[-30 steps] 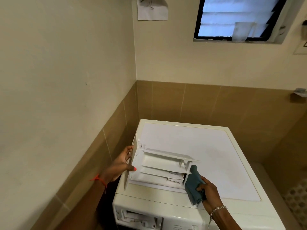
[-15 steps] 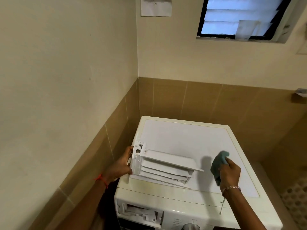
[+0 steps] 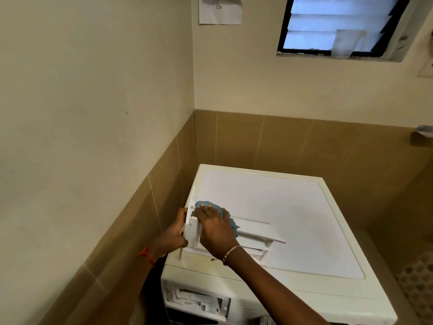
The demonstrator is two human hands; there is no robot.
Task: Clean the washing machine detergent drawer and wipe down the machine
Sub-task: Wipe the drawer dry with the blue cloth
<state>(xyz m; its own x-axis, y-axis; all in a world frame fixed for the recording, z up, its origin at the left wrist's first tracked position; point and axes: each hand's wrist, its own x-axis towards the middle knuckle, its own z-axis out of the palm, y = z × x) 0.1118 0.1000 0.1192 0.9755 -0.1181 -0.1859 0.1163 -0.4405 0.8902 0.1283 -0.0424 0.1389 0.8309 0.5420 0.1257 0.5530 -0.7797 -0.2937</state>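
Head view.

1. Count: one washing machine (image 3: pixel 293 219), one detergent drawer (image 3: pixel 255 232), one blue cloth (image 3: pixel 206 204), your two hands. On the walls there were one window (image 3: pixel 328 24) and one sheet of paper (image 3: pixel 220 10). Each wrist carried one band: a red thread (image 3: pixel 146 254) on the left, a bracelet (image 3: pixel 230 250) on the right.

2. Hands: your left hand (image 3: pixel 173 234) gripped the drawer's front panel, fingers curled round it. Your right hand (image 3: pixel 216 229) lay flat on the cloth, fingers stretched out and spread, and pressed it against the drawer just beside that panel.

3. Position of the drawer: it was out of the machine and rested on the machine's top, at the front left. Its front panel stood at the top's left edge, and its body pointed right across the top.

4. Edges and room: the machine stood in a corner, with its left side near the left wall and its rear near the back wall. To the right of the drawer and behind it, the white top ran flat as far as its raised rim.

5. Containers: the drawer slot (image 3: pixel 196 299), at the upper left of the machine's front, stood open and showed white plastic fittings inside. You could not tell what the drawer's compartments held, as your right hand and the cloth covered part of them.
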